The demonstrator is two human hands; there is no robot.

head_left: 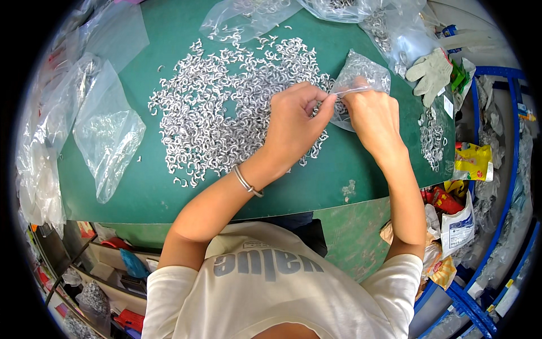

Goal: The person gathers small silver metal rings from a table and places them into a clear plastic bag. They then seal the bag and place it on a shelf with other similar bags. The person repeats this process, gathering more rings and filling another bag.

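A small clear plastic bag [370, 65] with metal pieces in it lies on the green table [271, 200], right of the middle. My left hand [296, 121] is closed, its thumb and forefinger pinching the near left edge of that bag. Over the bag's near edge my right hand [372, 113] is bent closed; film covers part of its fingers, and whatever else they may hold is hidden. Beside and beyond my left hand spreads a broad heap of small curved silvery metal pieces [209, 124].
Larger clear bags [107, 127] lie along the left edge, and bags of metal parts [389, 34] at the back right. A pale work glove [432, 76] and loose metal rings [432, 138] rest at the right. Blue metal shelving [514, 113] stands beyond the table's right edge.
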